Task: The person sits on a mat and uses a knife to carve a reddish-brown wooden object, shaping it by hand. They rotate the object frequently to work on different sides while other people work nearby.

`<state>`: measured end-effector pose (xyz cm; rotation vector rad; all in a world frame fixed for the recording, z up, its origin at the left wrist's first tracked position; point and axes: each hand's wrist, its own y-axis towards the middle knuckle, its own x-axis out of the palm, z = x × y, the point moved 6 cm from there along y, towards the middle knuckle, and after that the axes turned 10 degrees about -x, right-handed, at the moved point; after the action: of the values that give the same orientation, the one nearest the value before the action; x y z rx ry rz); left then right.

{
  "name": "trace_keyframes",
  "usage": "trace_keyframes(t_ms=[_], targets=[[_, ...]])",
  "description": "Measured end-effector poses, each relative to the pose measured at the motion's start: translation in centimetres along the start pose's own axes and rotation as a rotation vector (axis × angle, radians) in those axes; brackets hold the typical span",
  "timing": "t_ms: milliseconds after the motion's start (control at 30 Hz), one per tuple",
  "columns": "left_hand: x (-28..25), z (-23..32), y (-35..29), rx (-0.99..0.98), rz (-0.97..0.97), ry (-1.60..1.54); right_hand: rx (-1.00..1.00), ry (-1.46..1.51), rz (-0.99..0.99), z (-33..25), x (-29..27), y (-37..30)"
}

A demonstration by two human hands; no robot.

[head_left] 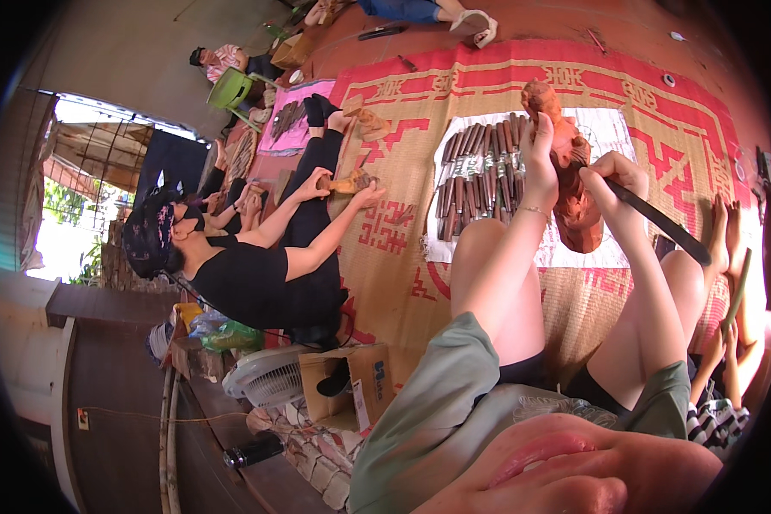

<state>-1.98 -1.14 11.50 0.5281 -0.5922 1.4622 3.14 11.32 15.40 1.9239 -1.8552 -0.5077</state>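
Observation:
Up in front of me, my left hand (540, 163) is closed around the side of a reddish-brown carved wooden figure (579, 221), which stands roughly upright above the mat. My right hand (618, 182) grips a long, dark, slightly curved tool (670, 226) against the figure's right side. Its tip meets the wood near my fingers, so the working end is hard to make out. Beneath the figure, a white sheet (610, 125) carries rows of wooden-handled carving tools (478, 171).
A patterned straw mat (403, 317) covers the floor. To my left a co-worker in black (253, 278) holds a wooden carving (349, 183). A fan (270, 379) and cardboard box (375, 377) stand nearer. At right, another person's hands (730, 351) hold a long thin stick (737, 295).

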Motion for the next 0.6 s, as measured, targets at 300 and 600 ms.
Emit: trace_keyframes(t_ms=[300, 600], targets=[[0.3, 1.1, -0.5, 0.092, 0.017, 0.059, -0.012, -0.004, -0.027, 0.2, 0.5, 0.0], [0.3, 0.7, -0.3, 0.146, 0.047, 0.113, -0.01, -0.055, 0.028, 0.1, -0.3, 0.1]])
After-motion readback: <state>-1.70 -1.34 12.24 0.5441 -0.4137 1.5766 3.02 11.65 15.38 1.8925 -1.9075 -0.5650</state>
